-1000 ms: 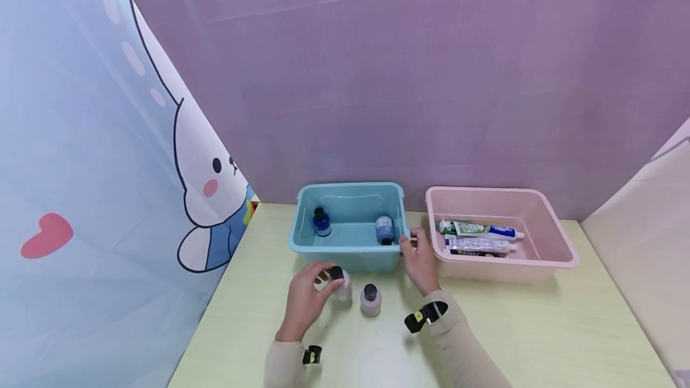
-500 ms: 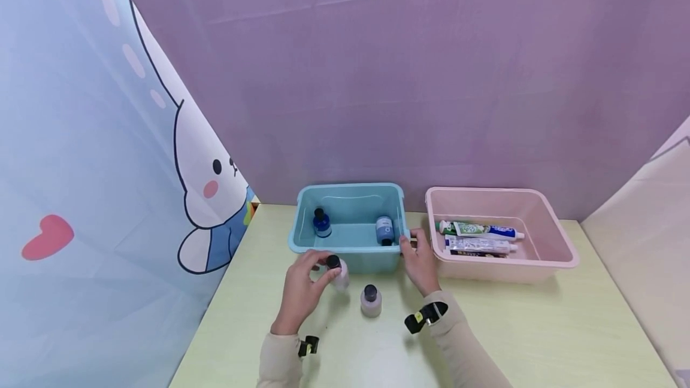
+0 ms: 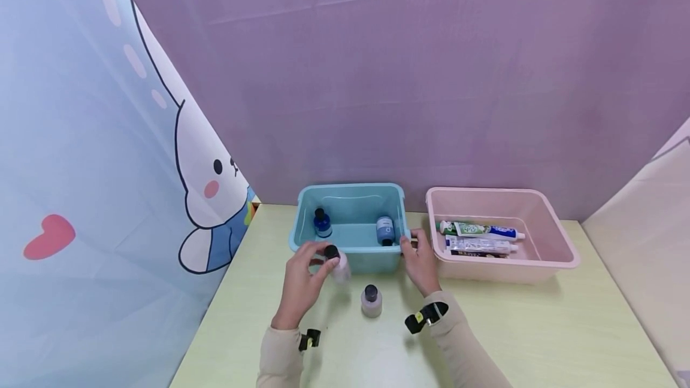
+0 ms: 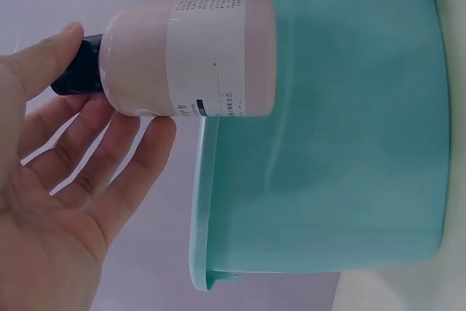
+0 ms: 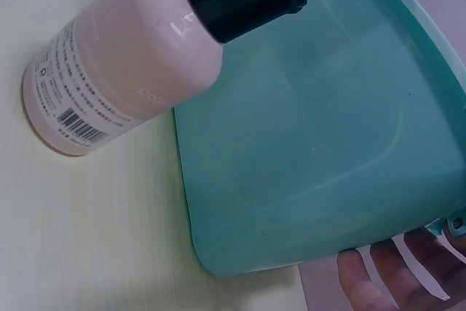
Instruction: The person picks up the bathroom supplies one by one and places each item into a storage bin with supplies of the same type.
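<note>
My left hand (image 3: 298, 287) pinches the black cap of a pale pink bottle (image 3: 341, 270), lifted off the table in front of the teal bin (image 3: 366, 261). In the left wrist view the white label of this bottle (image 4: 207, 60) shows, with the fingers spread beneath cap and shoulder. My right hand (image 3: 422, 266) grips the bin's front right corner, thumb at the rim and fingers along the side. Another pale pink bottle (image 3: 371, 305) stands upright on the table between the hands. Inside the bin, a dark blue bottle (image 3: 323, 225) stands at left and a blue bottle (image 3: 385, 229) lies at right.
To the right stands a pink bin (image 3: 501, 268), close beside the teal one. Several toothpaste tubes (image 3: 480, 245) lie in it. Behind both bins a purple cloth (image 3: 377, 76) hangs, and a printed blue cloth (image 3: 108, 136) borders the pale table (image 3: 539, 334) on the left.
My left hand has raised the pink bottle from near the tabletop, away from me toward the bin's front rim. The right hand and the standing bottle have stayed put.
</note>
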Demonstrator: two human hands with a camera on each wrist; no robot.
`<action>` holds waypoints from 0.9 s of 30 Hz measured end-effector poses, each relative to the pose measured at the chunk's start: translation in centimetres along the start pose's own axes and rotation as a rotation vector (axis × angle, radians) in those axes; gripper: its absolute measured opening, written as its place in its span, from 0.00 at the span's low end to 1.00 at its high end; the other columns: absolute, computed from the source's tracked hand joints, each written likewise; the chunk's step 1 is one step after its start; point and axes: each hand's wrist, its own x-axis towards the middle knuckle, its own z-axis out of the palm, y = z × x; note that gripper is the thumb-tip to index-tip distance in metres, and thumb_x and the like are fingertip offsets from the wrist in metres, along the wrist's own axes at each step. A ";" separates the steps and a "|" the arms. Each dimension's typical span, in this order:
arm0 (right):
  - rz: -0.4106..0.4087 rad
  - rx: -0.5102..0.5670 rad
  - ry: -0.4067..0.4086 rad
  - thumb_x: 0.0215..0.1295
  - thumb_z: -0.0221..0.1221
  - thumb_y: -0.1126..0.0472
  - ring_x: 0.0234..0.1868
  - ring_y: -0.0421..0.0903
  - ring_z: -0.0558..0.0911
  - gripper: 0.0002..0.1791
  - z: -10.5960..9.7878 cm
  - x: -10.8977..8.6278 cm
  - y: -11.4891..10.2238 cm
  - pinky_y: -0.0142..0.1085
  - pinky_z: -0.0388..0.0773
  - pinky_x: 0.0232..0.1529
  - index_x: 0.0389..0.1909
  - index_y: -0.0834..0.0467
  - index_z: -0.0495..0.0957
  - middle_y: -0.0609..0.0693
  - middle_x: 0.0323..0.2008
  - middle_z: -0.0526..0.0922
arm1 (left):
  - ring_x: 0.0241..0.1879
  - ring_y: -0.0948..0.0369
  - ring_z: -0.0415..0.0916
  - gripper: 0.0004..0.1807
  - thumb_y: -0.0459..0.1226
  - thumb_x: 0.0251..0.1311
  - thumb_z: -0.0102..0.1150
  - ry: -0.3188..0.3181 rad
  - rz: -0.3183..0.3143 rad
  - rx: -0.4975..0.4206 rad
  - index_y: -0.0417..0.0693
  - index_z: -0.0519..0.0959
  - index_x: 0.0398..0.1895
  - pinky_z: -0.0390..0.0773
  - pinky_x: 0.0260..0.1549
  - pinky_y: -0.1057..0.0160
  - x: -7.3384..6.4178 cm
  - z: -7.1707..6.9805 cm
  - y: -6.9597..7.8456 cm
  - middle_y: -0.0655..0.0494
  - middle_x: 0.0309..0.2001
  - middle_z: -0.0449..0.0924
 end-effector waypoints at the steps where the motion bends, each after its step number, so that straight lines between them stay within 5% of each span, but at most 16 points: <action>1: 0.002 -0.002 -0.001 0.79 0.49 0.52 0.58 0.58 0.79 0.18 0.0 0.0 0.0 0.51 0.83 0.56 0.61 0.57 0.68 0.60 0.61 0.75 | 0.45 0.59 0.82 0.18 0.44 0.63 0.69 0.000 -0.001 -0.005 0.51 0.83 0.54 0.88 0.44 0.54 0.1 0.0 0.0 0.58 0.47 0.82; 9: 0.026 -0.015 -0.009 0.79 0.48 0.51 0.59 0.57 0.78 0.19 -0.1 0.2 0.2 0.51 0.82 0.57 0.62 0.56 0.68 0.59 0.62 0.74 | 0.46 0.59 0.82 0.18 0.42 0.64 0.69 0.000 0.018 -0.001 0.45 0.83 0.55 0.88 0.45 0.56 1.0 -0.2 0.5 0.55 0.48 0.82; 27: 0.018 -0.008 -0.005 0.79 0.49 0.51 0.58 0.57 0.79 0.18 0.1 0.1 0.2 0.51 0.82 0.58 0.61 0.56 0.68 0.59 0.61 0.75 | 0.45 0.61 0.82 0.16 0.44 0.64 0.69 -0.009 0.056 -0.013 0.50 0.83 0.53 0.87 0.43 0.62 2.6 -1.0 1.1 0.57 0.45 0.82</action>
